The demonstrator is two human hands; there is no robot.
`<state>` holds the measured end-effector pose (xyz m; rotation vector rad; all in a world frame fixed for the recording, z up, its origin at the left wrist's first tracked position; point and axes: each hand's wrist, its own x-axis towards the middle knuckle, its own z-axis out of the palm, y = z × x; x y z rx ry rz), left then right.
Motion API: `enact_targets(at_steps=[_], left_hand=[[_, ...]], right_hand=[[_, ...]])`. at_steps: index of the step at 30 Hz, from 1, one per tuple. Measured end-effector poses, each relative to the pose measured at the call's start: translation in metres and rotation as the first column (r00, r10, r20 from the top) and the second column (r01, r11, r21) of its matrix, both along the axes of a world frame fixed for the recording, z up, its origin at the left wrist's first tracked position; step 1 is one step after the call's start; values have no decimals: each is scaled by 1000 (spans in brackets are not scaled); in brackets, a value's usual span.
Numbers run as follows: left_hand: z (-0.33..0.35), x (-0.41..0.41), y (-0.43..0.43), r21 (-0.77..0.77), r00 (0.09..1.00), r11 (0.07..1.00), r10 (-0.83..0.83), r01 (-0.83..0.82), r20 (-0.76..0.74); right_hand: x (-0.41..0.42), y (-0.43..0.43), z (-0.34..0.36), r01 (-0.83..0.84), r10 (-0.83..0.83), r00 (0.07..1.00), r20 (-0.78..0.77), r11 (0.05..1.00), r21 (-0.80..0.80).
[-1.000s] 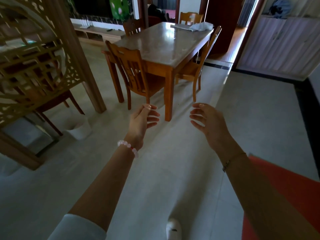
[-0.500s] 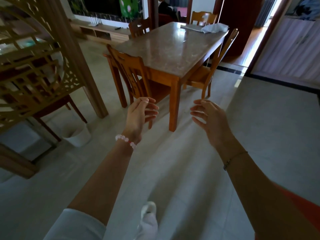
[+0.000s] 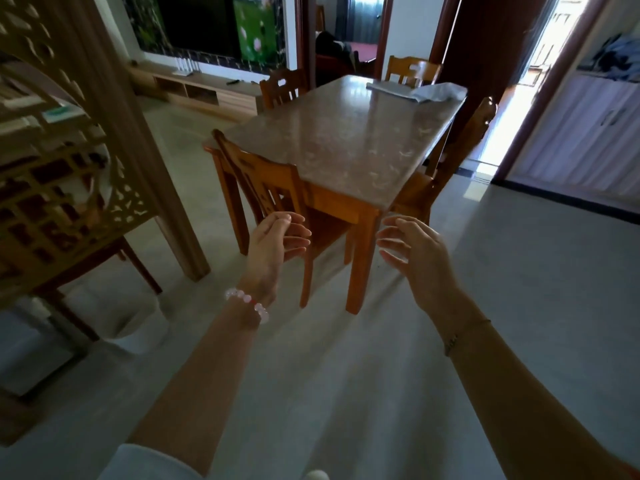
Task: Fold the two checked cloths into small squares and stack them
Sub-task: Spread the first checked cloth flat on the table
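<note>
Head view: both hands are out front in the air above the floor, nothing in either. Left hand (image 3: 273, 244) has its fingers loosely curled, palm inward. Right hand (image 3: 415, 251) has its fingers spread & relaxed, palm facing left. The cloths (image 3: 436, 92) lie ahead & slightly right of the hands, well apart from them, at the far end of the tabletop (image 3: 339, 143). They're pale, one flat, one rumpled; checks too small to tell. The tabletop's long axis runs away from the hands. Right hand prob. a bit nearer. A chair (image 3: 263, 181) stands ahead of the left hand. Approach stage, I'd say: no fold begun; next move needs going round the right side to get w/in reach.
</note>
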<state>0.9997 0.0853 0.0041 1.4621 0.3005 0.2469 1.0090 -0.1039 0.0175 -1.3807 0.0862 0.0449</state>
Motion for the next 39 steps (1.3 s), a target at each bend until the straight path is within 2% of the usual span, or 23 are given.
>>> enact_targets(at_steps=[7, 13, 20, 25, 35, 39], left_hand=[[6, 73, 41, -2, 999, 1000, -23, 23, 45], [-4, 124, 81, -28, 998, 999, 34, -32, 48], [-18, 201, 137, -9, 985, 985, 170, -170, 9], [-22, 279, 191, 20, 965, 966, 257, -256, -54], [-25, 389, 286, -9, 903, 906, 421, -423, -85], [-26, 430, 328, -26, 901, 902, 428, -430, -67]], right_hand=[[79, 43, 2, -7, 6, 1000, 27, 999, 45], [145, 87, 0, -78, 77, 997, 13, 996, 41], [243, 156, -11, -231, 231, 973, 1, 973, 13], [326, 216, -11, -314, 315, 948, -35, 948, 47], [462, 316, -3, -427, 429, 901, -54, 903, 54], [504, 361, -9, -444, 448, 890, -83, 894, 53]])
